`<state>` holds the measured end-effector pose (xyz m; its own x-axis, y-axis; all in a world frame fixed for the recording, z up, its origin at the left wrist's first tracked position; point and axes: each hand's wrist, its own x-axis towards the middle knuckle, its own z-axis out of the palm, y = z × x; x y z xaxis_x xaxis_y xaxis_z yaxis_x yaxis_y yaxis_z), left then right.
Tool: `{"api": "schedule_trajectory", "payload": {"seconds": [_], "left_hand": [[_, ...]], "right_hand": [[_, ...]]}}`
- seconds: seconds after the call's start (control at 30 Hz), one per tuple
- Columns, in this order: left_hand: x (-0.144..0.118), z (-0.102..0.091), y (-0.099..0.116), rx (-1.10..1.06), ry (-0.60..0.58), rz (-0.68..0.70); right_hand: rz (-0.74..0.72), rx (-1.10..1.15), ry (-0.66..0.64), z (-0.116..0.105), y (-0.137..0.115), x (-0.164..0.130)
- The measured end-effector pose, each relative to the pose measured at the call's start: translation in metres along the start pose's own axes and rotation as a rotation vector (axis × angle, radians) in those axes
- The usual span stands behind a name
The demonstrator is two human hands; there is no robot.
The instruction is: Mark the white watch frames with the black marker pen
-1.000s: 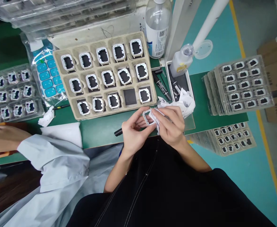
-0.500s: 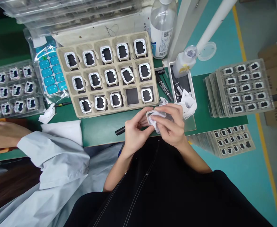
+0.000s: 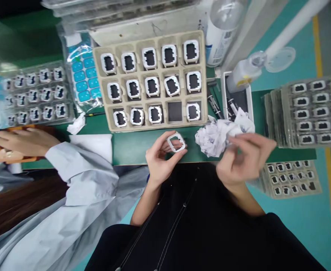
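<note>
My left hand (image 3: 162,158) pinches a small white watch-case-like frame (image 3: 176,142) with rounded corners by its side, over the green bench edge. My right hand (image 3: 246,158) is smeared by motion, its fingers curled beside a heap of crumpled white tissue (image 3: 210,139). Its fingertips overlap the tissue in view; I cannot tell whether they grip it. Beyond my hands lies a beige moulded tray (image 3: 157,127) with similar white frames in its pockets. One front-row pocket shows only dark backing.
A small box (image 3: 250,109) holds markers and a squeeze bottle (image 3: 240,79). A large clear bottle (image 3: 217,41) stands behind. Stacked trays (image 3: 286,116) are at right. To the left are blue pads (image 3: 83,75) in plastic and a co-worker's hand (image 3: 27,141) on an orange object.
My right hand has moved away to the right from my left hand and the white frame, exposing the frame and the crumpled tissue. The camera view has shifted left.
</note>
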<state>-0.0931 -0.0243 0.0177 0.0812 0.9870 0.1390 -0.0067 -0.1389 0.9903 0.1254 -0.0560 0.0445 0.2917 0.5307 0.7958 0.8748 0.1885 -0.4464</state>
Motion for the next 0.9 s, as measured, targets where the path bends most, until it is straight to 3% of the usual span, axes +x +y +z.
{"api": "schedule_trajectory", "payload": {"seconds": [0.03, 0.13, 0.2, 0.33, 0.47, 0.53, 0.63, 0.73, 0.8, 0.83, 0.9], "left_hand": [[-0.003, -0.008, -0.003, 0.02, 0.059, 0.075], [-0.011, -0.033, -0.013, 0.124, 0.216, 0.255], [-0.014, -0.045, -0.02, 0.191, 0.281, 0.292], [-0.015, -0.058, -0.024, 0.201, 0.379, 0.26], [-0.012, -0.065, -0.021, 0.126, 0.489, 0.239], [-0.009, -0.065, -0.02, 0.096, 0.486, 0.213], [-0.006, -0.052, -0.019, 0.043, 0.32, 0.122], [-0.004, -0.027, -0.017, -0.009, 0.122, 0.025], [-0.001, -0.01, -0.016, -0.043, 0.066, -0.033], [0.0, -0.003, -0.016, -0.061, 0.052, -0.061], [0.002, 0.005, -0.017, -0.09, 0.026, -0.123]], "right_hand": [[-0.1, 0.02, -0.048, -0.002, -0.011, -0.004], [-0.325, 0.07, -0.607, 0.007, -0.04, -0.016], [-0.393, -0.029, -0.865, 0.023, -0.052, -0.021], [-0.544, -0.074, -1.048, 0.046, -0.06, -0.019], [-0.601, 0.101, -0.933, 0.026, -0.044, -0.009], [-0.45, 0.308, -0.776, 0.006, -0.031, -0.003], [-0.061, 0.58, -0.531, -0.014, -0.014, 0.006], [0.248, 0.852, -0.279, -0.006, -0.005, 0.009], [0.304, 0.933, -0.086, 0.009, -0.003, 0.005], [0.334, 0.907, -0.036, 0.017, -0.004, 0.001], [0.417, 0.857, -0.063, 0.027, -0.006, -0.006]]}}
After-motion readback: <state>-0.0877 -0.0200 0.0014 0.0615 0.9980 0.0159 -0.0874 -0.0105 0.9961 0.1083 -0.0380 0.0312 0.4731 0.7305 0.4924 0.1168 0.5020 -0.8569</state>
